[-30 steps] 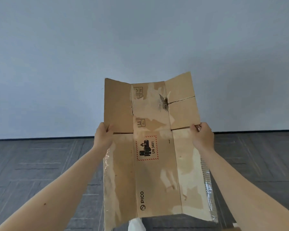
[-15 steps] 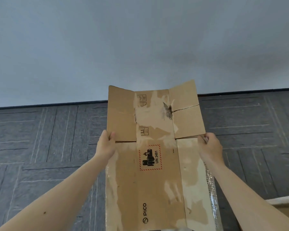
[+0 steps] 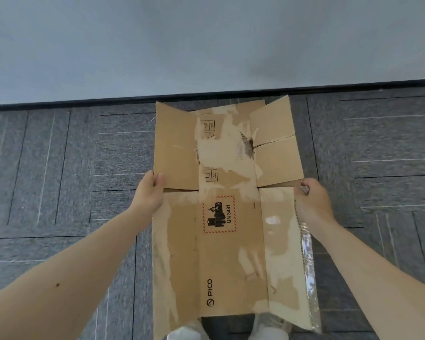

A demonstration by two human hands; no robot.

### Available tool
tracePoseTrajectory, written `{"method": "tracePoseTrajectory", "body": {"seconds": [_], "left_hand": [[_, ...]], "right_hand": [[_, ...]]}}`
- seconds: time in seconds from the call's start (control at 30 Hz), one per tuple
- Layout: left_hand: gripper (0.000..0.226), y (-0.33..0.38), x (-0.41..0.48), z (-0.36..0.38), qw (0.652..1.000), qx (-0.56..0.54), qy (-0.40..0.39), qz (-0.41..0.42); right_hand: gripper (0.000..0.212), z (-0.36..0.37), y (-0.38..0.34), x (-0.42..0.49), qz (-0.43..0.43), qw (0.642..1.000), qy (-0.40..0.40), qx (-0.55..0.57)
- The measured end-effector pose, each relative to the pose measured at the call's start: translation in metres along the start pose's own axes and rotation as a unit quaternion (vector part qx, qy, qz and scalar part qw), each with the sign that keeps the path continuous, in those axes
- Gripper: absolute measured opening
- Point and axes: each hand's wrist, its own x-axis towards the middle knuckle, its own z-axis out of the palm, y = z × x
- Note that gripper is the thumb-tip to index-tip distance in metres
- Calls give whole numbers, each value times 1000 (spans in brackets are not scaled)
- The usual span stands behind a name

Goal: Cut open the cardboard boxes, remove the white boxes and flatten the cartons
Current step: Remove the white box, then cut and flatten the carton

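Lowered since before, the flattened carton [image 3: 231,217] is held over the carpet [image 3: 59,168]. Its side edges are gripped by the left hand [image 3: 150,192] and right hand [image 3: 313,201].

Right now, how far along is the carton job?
Done: this carton is cut open and spread flat. In hand: left hand and right hand grip its side edges over the carpet. Left: setting it down; no other task items show here.
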Motion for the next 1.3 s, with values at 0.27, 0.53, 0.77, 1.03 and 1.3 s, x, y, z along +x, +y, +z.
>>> {"method": "tracePoseTrajectory", "body": {"seconds": [0.27, 0.53, 0.77, 1.03, 1.3], "left_hand": [[24, -12, 77, 19, 1000, -24, 18, 1], [27, 8, 136, 27, 999, -31, 37, 13], [33, 7, 155, 37, 998, -31, -40, -42], [55, 30, 104, 25, 995, 73, -65, -15], [26, 157, -25, -28, 992, 92, -68, 48]], "right_hand": [[30, 54, 7, 73, -28, 1000, -3, 0], [22, 76, -15, 127, -60, 998, 7, 21], [21, 86, -22, 150, -47, 991, -126, 5], [46, 45, -42, 95, -17, 985, -165, -41], [32, -74, -112, -20, -19, 994, -107, 34]]}}
